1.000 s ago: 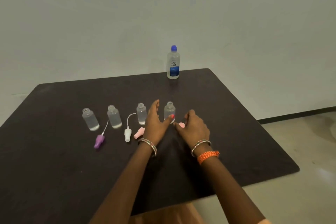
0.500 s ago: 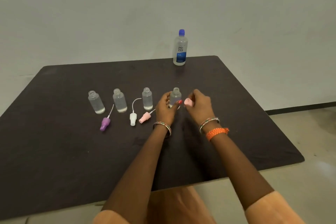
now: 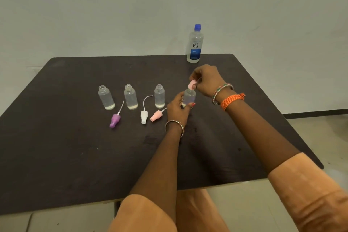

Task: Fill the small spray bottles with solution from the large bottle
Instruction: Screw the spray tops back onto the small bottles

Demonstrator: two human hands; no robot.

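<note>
Your left hand [image 3: 178, 108] grips the upright small bottle [image 3: 188, 97] on the table [image 3: 75, 156]; your right hand [image 3: 206, 80] pinches the pink cap [image 3: 192, 84] right over its neck, so it goes straight down.

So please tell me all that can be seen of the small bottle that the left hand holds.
The small clear bottle looks like plastic, round, with a narrower neck. It stands upright or nearly so, rightmost of four in a row on the dark table; whether its base touches the table is hidden. The left hand grips its lower body. The right hand holds a pink spray cap at its mouth.
</note>
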